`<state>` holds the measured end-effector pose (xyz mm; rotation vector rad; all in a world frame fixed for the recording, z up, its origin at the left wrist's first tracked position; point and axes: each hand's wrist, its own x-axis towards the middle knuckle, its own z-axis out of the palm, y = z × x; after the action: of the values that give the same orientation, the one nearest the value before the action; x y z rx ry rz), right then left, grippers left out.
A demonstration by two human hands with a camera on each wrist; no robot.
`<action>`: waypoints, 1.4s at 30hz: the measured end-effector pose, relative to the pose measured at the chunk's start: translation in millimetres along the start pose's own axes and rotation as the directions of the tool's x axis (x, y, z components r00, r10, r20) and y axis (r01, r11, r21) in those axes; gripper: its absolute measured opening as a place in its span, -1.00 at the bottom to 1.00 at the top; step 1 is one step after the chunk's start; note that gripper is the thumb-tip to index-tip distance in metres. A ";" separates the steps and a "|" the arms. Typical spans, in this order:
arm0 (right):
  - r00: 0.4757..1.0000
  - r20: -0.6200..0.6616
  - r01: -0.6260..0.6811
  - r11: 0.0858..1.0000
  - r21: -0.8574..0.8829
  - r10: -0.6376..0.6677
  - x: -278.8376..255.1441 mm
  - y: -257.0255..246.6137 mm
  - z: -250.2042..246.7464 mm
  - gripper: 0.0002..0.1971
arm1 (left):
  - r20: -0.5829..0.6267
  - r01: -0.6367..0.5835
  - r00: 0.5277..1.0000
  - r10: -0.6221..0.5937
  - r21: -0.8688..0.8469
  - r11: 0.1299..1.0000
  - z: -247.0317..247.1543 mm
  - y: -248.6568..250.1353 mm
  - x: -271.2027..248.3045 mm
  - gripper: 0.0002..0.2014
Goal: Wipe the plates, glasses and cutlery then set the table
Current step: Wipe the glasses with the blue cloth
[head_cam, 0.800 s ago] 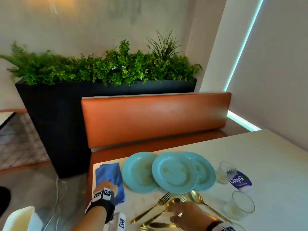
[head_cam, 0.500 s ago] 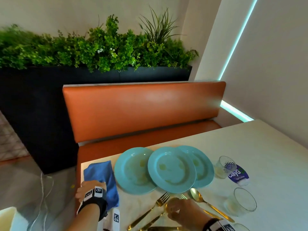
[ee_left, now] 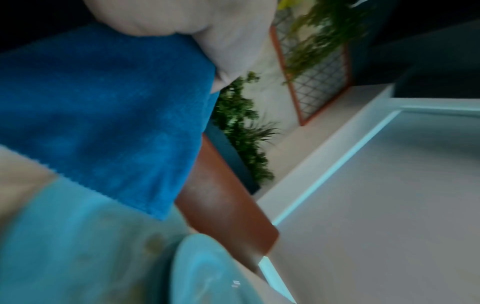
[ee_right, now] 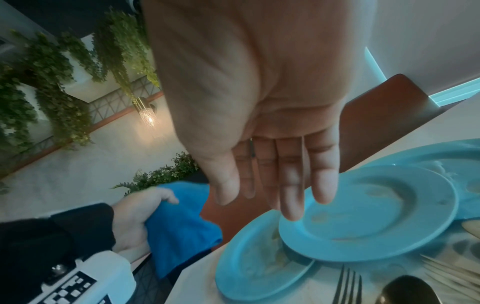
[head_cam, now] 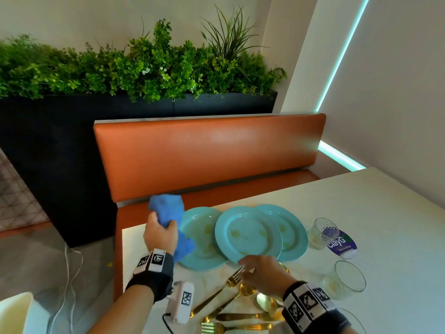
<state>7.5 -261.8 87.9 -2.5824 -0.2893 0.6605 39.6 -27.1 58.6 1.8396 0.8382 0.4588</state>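
Three turquoise plates overlap near the table's far edge: the left plate (head_cam: 201,239), the middle plate (head_cam: 248,233) on top, the right plate (head_cam: 286,231). All carry yellowish smears. My left hand (head_cam: 160,233) grips a bunched blue cloth (head_cam: 168,210), lifted beside the left plate. My right hand (head_cam: 258,271) hovers with straight fingers over the middle plate's near rim and holds nothing; the right wrist view shows its fingertips (ee_right: 292,211) just above that plate (ee_right: 369,214). Gold forks and spoons (head_cam: 231,307) lie under and in front of it. Two glasses (head_cam: 322,232) (head_cam: 345,280) stand at the right.
A purple-and-white label card (head_cam: 342,243) lies between the glasses. A small white device (head_cam: 180,302) with a marker sits near my left wrist. An orange bench (head_cam: 209,153) and a dark planter (head_cam: 60,141) stand behind the white table (head_cam: 385,213).
My left hand has picked the blue cloth up off the table and bunched it. My right hand has left the cutlery and moved forward to the middle plate's near rim.
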 end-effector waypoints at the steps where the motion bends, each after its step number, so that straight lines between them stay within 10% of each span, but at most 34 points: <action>1: 0.999 -0.032 0.004 1.000 0.015 -0.004 -2.6 -3.0 -3.4 -0.63 | 0.033 -0.061 0.997 0.064 -0.064 0.996 1.5 14.7 -10.7 -0.61; 8: 0.912 -0.410 0.092 0.974 0.208 0.001 -40.4 -8.9 -40.5 -0.47 | 0.338 -0.306 0.857 0.389 -0.274 0.912 43.6 80.2 -99.3 -0.55; 16: 0.848 -0.498 0.310 0.590 0.746 0.184 -102.6 58.2 -71.4 -0.78 | 0.740 -0.279 0.437 0.511 -0.429 0.859 77.8 114.2 -214.4 -0.40; 21: 0.813 -0.489 0.263 0.552 0.791 0.315 -138.7 115.7 -80.4 -0.88 | 0.855 -0.219 0.245 0.456 -0.410 0.886 108.5 107.8 -272.5 -0.21; 25: 0.765 -0.494 0.149 0.633 0.760 0.413 -155.1 164.7 -84.3 -0.85 | 0.853 -0.188 0.356 0.380 -0.333 0.924 125.4 80.6 -292.9 -0.30; 31: 0.753 -0.414 0.121 0.510 0.851 0.512 -168.9 226.0 -87.1 -0.84 | 0.857 -0.430 0.499 0.130 0.114 0.896 156.1 -14.4 -302.7 0.54; 42: 0.820 -0.129 -0.028 0.264 0.964 0.558 -175.1 258.3 -73.6 -0.72 | 0.671 -0.294 0.727 0.146 0.112 0.949 200.3 -58.6 -334.5 0.15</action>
<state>-84.4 -569.0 92.2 -1.4706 0.6506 0.1581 -80.1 -385.0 -55.4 2.1073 0.1757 -0.1642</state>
